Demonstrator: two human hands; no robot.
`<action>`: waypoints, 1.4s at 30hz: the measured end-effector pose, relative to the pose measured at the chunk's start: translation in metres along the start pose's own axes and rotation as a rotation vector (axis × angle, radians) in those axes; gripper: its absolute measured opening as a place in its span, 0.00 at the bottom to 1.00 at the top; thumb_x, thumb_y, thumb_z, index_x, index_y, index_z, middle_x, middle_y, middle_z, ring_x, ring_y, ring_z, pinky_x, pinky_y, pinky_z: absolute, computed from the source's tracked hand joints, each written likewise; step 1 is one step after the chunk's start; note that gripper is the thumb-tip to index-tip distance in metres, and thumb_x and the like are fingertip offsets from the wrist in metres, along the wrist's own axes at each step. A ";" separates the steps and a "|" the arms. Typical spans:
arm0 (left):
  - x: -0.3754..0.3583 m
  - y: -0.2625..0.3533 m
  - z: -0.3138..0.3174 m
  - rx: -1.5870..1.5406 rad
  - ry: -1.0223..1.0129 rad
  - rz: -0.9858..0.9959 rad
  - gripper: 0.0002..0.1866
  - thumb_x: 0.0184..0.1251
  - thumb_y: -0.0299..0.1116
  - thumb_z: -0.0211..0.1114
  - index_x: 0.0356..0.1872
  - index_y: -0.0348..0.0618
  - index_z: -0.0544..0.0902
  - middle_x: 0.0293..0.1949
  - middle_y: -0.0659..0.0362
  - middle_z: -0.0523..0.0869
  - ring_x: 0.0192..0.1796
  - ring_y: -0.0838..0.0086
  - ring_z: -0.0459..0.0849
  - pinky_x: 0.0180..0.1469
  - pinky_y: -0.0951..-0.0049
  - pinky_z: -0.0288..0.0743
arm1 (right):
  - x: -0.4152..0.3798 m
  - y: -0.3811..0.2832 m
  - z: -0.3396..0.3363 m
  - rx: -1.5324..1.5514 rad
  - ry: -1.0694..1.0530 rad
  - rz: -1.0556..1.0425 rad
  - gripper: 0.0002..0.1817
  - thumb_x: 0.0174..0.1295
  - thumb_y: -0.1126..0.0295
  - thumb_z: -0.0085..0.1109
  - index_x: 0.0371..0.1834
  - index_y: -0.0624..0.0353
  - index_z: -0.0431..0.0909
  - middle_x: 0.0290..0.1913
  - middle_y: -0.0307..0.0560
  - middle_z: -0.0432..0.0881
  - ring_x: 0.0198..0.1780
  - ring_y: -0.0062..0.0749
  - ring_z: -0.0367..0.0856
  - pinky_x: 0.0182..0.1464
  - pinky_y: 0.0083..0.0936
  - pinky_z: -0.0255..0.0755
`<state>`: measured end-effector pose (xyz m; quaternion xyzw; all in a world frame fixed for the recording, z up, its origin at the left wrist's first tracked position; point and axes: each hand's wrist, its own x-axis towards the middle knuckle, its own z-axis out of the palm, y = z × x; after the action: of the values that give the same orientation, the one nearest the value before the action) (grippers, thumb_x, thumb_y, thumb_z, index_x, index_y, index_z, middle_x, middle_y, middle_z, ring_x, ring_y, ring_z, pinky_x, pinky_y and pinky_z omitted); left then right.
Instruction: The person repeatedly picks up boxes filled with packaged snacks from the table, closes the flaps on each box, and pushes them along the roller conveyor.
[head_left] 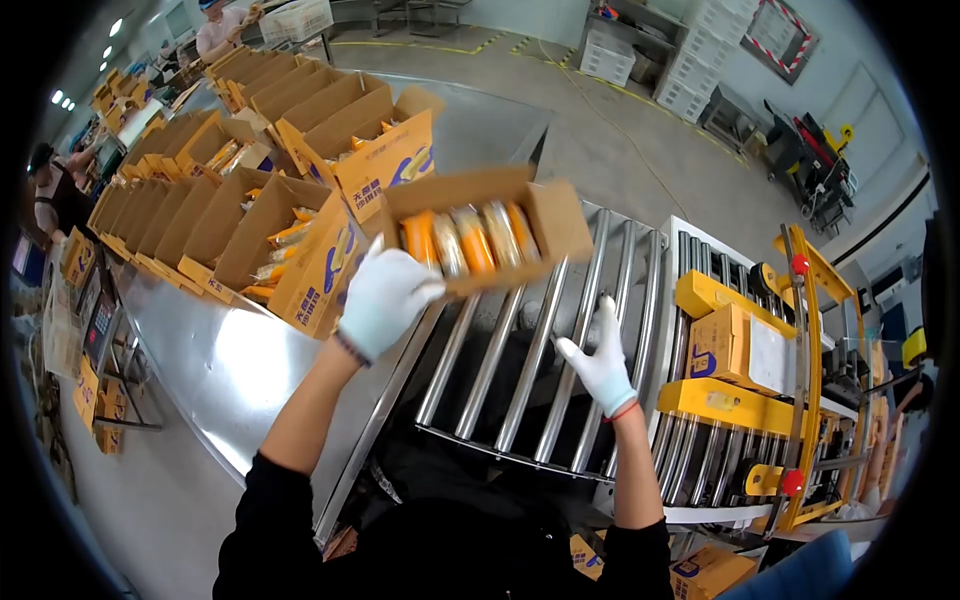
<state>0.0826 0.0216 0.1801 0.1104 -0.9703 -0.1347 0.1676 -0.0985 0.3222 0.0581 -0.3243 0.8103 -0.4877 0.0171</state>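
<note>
My left hand (385, 298), in a white glove, grips the near left side of an open cardboard box (564, 222). Orange and clear wrapped packs (474, 240) stand in a row inside it. The box is tilted toward me above the metal rollers (520, 370). My right hand (600, 355), also gloved, is over the rollers below and right of the box, thumb and fingers apart, holding nothing. Left of the box, rows of open yellow boxes (320, 260) with wrapped packs stand on the steel table (215, 350).
A yellow-framed machine (800, 370) on the right holds a closed box (722, 345) between yellow guides. A co-worker (218, 35) is at the table's far end, and another person (62, 195) is at the far left. White crates (690, 85) stand at the back.
</note>
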 end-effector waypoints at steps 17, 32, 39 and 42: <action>0.047 0.039 0.071 -0.241 0.172 -0.202 0.24 0.60 0.44 0.81 0.48 0.37 0.82 0.48 0.49 0.82 0.59 0.55 0.82 0.65 0.61 0.77 | 0.047 -0.121 -0.038 -0.726 -0.019 -0.394 0.55 0.46 0.56 0.82 0.79 0.62 0.65 0.75 0.52 0.72 0.78 0.51 0.65 0.83 0.56 0.47; 0.078 0.161 0.184 -0.906 -0.207 -0.099 0.27 0.79 0.43 0.64 0.68 0.34 0.76 0.58 0.49 0.85 0.55 0.62 0.88 0.59 0.65 0.83 | 0.040 -0.048 -0.067 -0.933 -0.133 -0.084 0.59 0.49 0.55 0.82 0.81 0.67 0.57 0.81 0.60 0.62 0.84 0.52 0.55 0.86 0.47 0.45; -0.016 0.082 0.048 -0.264 0.135 0.068 0.26 0.65 0.35 0.71 0.63 0.38 0.78 0.60 0.46 0.83 0.65 0.51 0.79 0.71 0.56 0.70 | 0.030 0.006 -0.100 -1.010 0.100 -0.080 0.30 0.67 0.74 0.58 0.74 0.62 0.70 0.81 0.55 0.65 0.82 0.51 0.60 0.85 0.46 0.50; -0.052 0.036 -0.024 0.295 0.340 -0.257 0.23 0.64 0.32 0.69 0.59 0.36 0.80 0.58 0.42 0.83 0.61 0.51 0.80 0.67 0.52 0.72 | 0.023 0.015 -0.114 -1.098 0.105 -0.117 0.25 0.65 0.78 0.57 0.68 0.61 0.76 0.78 0.51 0.69 0.82 0.51 0.60 0.83 0.45 0.53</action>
<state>0.1331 0.0639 0.1976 0.2773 -0.9153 0.0083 0.2919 -0.1632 0.4033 0.1123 -0.3053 0.9260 -0.0092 -0.2218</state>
